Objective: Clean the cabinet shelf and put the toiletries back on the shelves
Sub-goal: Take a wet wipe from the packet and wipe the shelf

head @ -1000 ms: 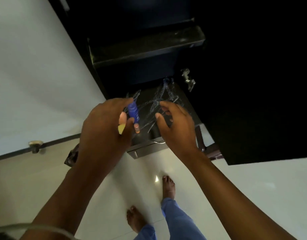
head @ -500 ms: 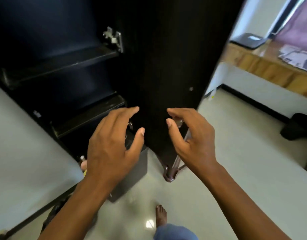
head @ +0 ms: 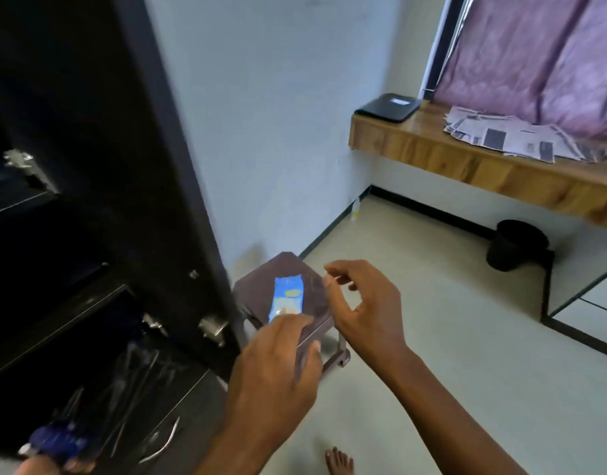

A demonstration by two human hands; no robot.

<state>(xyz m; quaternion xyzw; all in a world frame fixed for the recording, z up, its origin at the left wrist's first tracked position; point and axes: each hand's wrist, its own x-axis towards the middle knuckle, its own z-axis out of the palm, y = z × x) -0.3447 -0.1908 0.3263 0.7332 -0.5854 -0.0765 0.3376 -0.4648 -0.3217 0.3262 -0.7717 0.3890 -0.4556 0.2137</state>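
Note:
A blue and white packet (head: 288, 294) lies on a small brown stool (head: 257, 281) beside the dark cabinet's open door (head: 141, 166). My left hand (head: 278, 371) stretches over the stool's near side, its fingertips at the packet's lower end, with no clear grip. My right hand (head: 367, 303) hovers just right of the stool, fingers apart and curled, holding nothing. At the lower left an open drawer (head: 178, 392) holds clear plastic wrap and blurred blue toiletries (head: 55, 440). The dark cabinet shelves (head: 21, 204) at the left show nothing on them.
A wooden ledge (head: 466, 162) runs along the right wall with newspapers (head: 514, 133) and a flat black device (head: 387, 108) on it. A black bin (head: 516, 245) stands under it. A small bottle (head: 356, 207) sits by the wall. My bare foot (head: 339, 461) is on the pale floor.
The view has swung right from the cabinet to the stool and room. My left hand let go of the blue item in the drawer, and both hands moved over to the stool.

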